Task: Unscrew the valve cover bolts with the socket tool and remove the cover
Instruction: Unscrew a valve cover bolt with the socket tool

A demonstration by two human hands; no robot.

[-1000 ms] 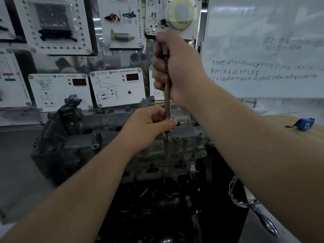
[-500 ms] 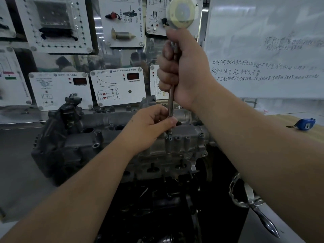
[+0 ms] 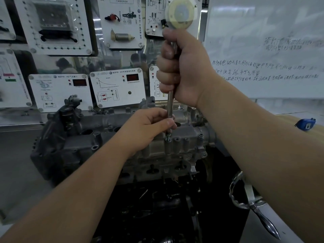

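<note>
Over the engine (image 3: pixel 122 148), right hand (image 3: pixel 182 67) fists the socket tool (image 3: pixel 170 104) upright; left hand (image 3: pixel 149 127) pinches its lower end, probably on a bolt (image 3: pixel 168 137).

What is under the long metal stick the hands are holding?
Under the socket tool a bolt sticks up from the grey valve cover. The left hand hides the tool's socket end, and the bolt's lower part sits unseen inside the cover.

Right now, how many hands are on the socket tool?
2. The right hand grips the upper shaft of the socket tool. The left hand pinches its lower end, just above a bolt on the valve cover.
</note>
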